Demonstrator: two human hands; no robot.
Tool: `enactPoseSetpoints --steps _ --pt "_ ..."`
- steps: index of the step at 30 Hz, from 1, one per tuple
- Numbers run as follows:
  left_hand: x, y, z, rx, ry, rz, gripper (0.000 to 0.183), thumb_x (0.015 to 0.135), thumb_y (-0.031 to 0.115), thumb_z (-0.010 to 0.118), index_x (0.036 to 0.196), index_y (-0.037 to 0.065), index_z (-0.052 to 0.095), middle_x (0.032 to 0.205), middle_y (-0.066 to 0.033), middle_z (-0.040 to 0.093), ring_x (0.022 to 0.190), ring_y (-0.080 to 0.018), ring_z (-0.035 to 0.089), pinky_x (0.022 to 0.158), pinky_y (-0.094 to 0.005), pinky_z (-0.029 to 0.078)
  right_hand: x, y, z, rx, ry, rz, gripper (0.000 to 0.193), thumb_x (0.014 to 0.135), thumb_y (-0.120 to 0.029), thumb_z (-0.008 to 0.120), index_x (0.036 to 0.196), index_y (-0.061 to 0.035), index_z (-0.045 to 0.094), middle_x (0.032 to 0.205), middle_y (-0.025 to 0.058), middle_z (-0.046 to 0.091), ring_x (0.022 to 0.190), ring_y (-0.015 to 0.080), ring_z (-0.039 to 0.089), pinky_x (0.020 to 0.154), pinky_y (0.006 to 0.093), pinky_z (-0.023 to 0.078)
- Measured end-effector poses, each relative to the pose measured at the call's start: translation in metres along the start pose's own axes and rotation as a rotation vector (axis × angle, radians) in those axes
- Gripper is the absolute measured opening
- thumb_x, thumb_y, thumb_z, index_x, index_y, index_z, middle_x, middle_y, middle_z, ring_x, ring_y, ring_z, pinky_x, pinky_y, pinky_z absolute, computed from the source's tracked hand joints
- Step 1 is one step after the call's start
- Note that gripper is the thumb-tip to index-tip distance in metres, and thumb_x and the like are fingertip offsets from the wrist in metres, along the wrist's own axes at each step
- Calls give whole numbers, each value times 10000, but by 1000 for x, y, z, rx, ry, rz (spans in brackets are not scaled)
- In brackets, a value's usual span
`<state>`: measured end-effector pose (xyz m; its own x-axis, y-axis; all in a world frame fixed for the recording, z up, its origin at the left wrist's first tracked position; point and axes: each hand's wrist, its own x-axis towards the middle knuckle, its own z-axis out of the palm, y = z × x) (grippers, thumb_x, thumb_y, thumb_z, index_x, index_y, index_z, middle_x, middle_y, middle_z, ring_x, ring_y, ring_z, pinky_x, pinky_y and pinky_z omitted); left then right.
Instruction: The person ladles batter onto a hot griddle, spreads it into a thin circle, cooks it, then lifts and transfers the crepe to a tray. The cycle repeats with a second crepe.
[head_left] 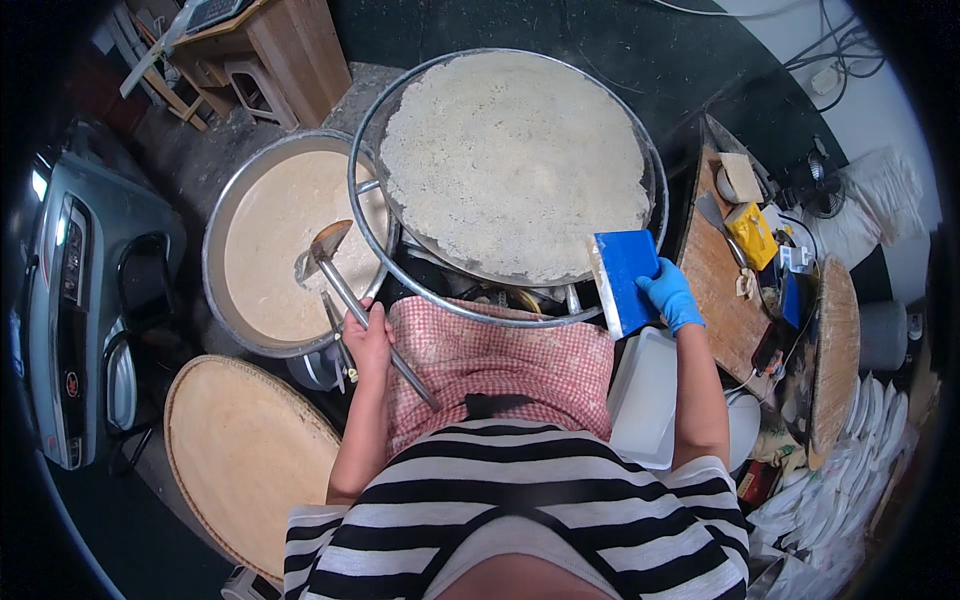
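Note:
My left hand (371, 338), bare, is closed round the metal handle of a batter spreader (350, 300). Its brown head rests in a large metal pot (214, 270) of pale batter (270, 230), partly coated by it. In my right hand (672, 294), gloved in blue, is a blue scraper (624, 280) with a pale edge. The scraper lies over the near right rim of a round griddle (395, 215). A thin, pale grey-beige sheet of batter (515, 160) covers most of the griddle, with ragged edges and small pits.
A metal ring (455, 312) surrounds the griddle. A round woven tray (245, 450) stands left of me. To the right are a white plastic tub (645, 400), a wooden board (720, 280) with a spatula (715, 218) and a yellow box (752, 236), and stacked plastic packages (840, 480).

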<state>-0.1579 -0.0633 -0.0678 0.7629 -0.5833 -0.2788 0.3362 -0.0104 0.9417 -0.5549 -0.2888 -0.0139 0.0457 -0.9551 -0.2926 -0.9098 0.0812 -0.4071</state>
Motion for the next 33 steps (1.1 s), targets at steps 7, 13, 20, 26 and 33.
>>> enactPoseSetpoints --steps 7,13,20,26,33 --pt "0 -3 -4 5 10 17 167 851 102 585 978 40 495 540 2 472 394 -64 412 359 -194 332 -9 -20 -14 105 99 -67 427 783 -172 655 1142 4 504 1021 169 624 900 271 618 809 348 475" --pt "1 -2 -2 30 -4 -4 179 851 98 583 990 41 485 541 4 470 395 -65 410 366 -194 331 -10 -45 33 514 -100 -156 436 768 -191 695 1106 27 527 967 124 633 827 172 609 755 287 491" --pt "-2 0 -1 21 -3 -28 182 854 85 573 1006 43 482 564 1 480 416 -62 418 375 -193 336 -1 -52 58 844 -376 -37 424 711 -153 744 1054 34 577 916 89 642 783 141 607 733 271 493" --pt "0 -1 -3 38 11 -32 196 857 86 565 1020 24 474 563 -6 481 406 -67 413 369 -195 331 21 -15 49 425 -151 -37 491 659 -250 758 1006 57 596 881 131 653 741 189 622 697 306 505" --pt "3 -6 -3 -8 22 -52 207 856 91 567 1024 18 471 551 -10 478 397 -72 415 363 -200 330 30 -32 -10 369 112 -85 388 680 -133 737 1005 24 595 872 115 657 734 181 620 692 300 503"
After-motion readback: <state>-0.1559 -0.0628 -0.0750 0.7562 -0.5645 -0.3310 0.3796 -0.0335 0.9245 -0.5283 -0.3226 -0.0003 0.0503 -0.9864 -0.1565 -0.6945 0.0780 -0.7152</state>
